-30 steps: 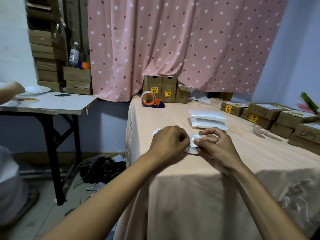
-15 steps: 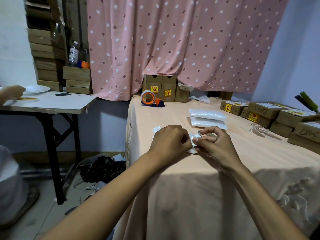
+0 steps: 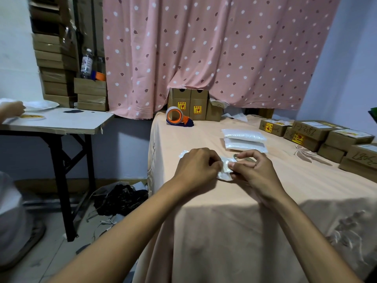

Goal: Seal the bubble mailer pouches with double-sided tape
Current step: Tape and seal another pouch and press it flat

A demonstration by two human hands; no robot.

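Grip noted on both sides. The left hand (image 3: 196,167) has its fingers curled down over the left part of a small white pouch (image 3: 225,170). The right hand (image 3: 253,170) pinches the pouch's right edge between thumb and fingers, with the index finger arched above. The pouch lies on the cloth (image 3: 224,221) between the two hands, and one corner shows past the left knuckles. How the pouch's flap lies cannot be told, as the hands cover it.

Just beyond the right hand sits a stack (image 3: 244,140) of two more white pouches, flat on the cloth and apart from the fingers. Farther out, beyond the left hand, an orange dispenser (image 3: 177,117) rests near the far edge. Behind it, upright boxes (image 3: 189,104) stand against a pink spotted curtain (image 3: 204,48). Well to the right of the right hand, flat cartons (image 3: 326,137) lie in rows, some labelled and handwritten.

Well to the left of the left hand stands a side table (image 3: 57,121). Another person's hand (image 3: 12,108) rests at its far left edge. A bottle (image 3: 86,63) stands on stacked cartons behind it. A dark bag (image 3: 120,199) lies on the floor below.
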